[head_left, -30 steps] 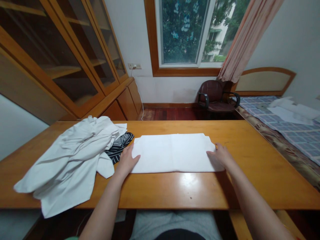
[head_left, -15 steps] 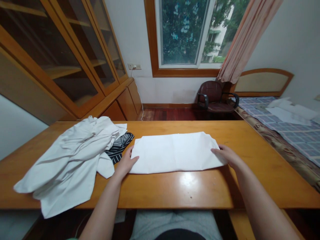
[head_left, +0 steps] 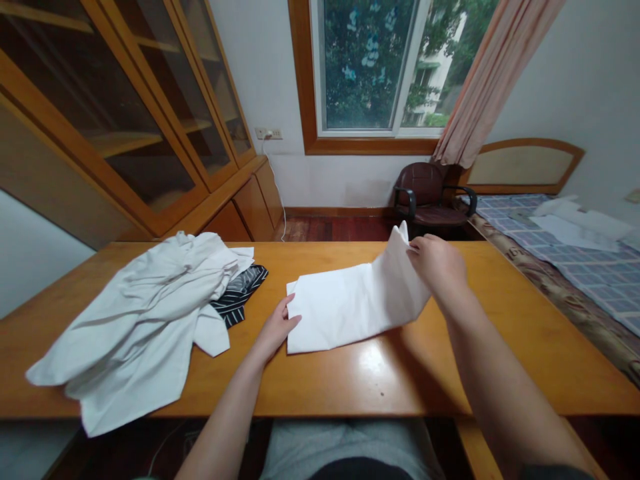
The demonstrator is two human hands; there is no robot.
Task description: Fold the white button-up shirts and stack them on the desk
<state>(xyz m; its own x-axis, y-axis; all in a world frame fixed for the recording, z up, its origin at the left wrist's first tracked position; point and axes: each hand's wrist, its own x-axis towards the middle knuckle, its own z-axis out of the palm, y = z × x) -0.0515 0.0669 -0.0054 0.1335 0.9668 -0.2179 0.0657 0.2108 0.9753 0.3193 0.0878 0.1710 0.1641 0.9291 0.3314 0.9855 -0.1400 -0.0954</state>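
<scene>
Left end: crumpled white cloth heap (head_left: 145, 327) and black-and-white striped fabric (head_left: 237, 297) block me.
Near strip: I can pass over glossy orange-brown wooden tabletop (head_left: 320, 387).
Centre: folded white cloth (head_left: 340, 303), right end raised, bars my way.

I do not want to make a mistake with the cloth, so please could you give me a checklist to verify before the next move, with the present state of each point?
1. Left hand has hold of the left end of the folded white cloth, thumb on top: ok.
2. Right hand grips the right end: ok.
3. Whole cloth lies flat on the table: not ok, the right end is raised.
4. Cloth is apart from the pale cloth heap and the black striped cloth: ok.
5. Inner layers are smooth: cannot tell, they are hidden.
</scene>
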